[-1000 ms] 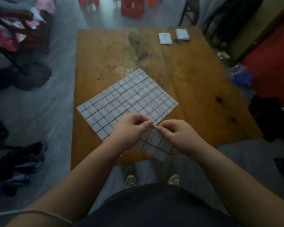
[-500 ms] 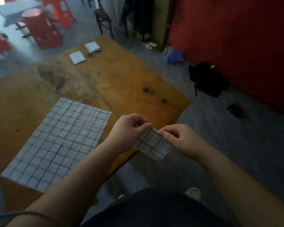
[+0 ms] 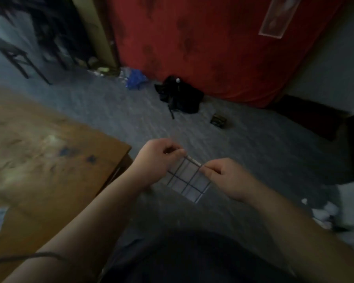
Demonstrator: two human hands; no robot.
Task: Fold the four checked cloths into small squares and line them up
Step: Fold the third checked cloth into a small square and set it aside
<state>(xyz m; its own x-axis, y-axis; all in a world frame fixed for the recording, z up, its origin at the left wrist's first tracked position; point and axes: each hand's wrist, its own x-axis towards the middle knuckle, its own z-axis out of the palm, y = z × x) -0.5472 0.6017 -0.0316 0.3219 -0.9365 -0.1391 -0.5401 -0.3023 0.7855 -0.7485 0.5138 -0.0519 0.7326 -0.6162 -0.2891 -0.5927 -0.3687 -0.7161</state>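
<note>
Carrying cloth (image 3: 189, 180) off table (image 3: 49, 170); left hand (image 3: 154, 160), right hand (image 3: 228, 179) apparently spread wider.

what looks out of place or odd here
The folded checked cloth hangs in mid-air past the corner of the table, over the floor. The left hand and right hand pinch its top edge, so it is not on the tabletop.

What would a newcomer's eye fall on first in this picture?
The left hand and right hand pinch a small folded checked cloth at centre, above the floor, right of the table corner. A red backdrop fills the top, with a black bundle below it.
</note>
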